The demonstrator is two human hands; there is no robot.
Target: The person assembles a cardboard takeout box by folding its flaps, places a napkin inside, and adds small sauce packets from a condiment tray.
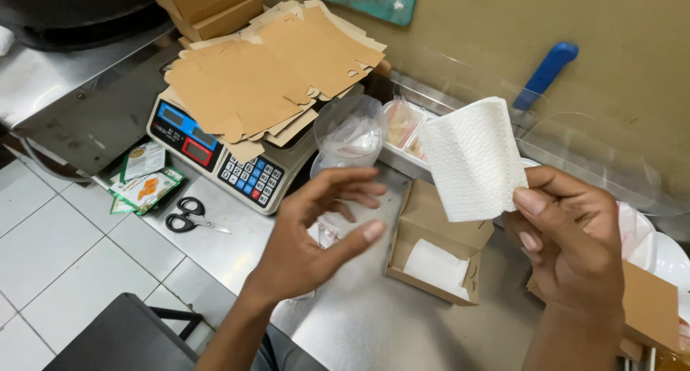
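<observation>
My right hand (571, 231) pinches a folded white paper towel (473, 158) between thumb and fingers, held upright above the counter. My left hand (320, 231) hovers open beside it, fingers spread, holding nothing. Below and between the hands sits an open brown cardboard box (431, 231) with a white paper sheet lying inside it, on the steel counter (359, 321).
A digital scale (215, 155) carries a stack of flat brown box blanks (273, 69). Black scissors (188, 214) and green sachets (144, 181) lie at the counter's left edge. A clear plastic bag (350, 130), a white tray with bagged food (402, 130) and a blue-handled tool (545, 73) stand behind.
</observation>
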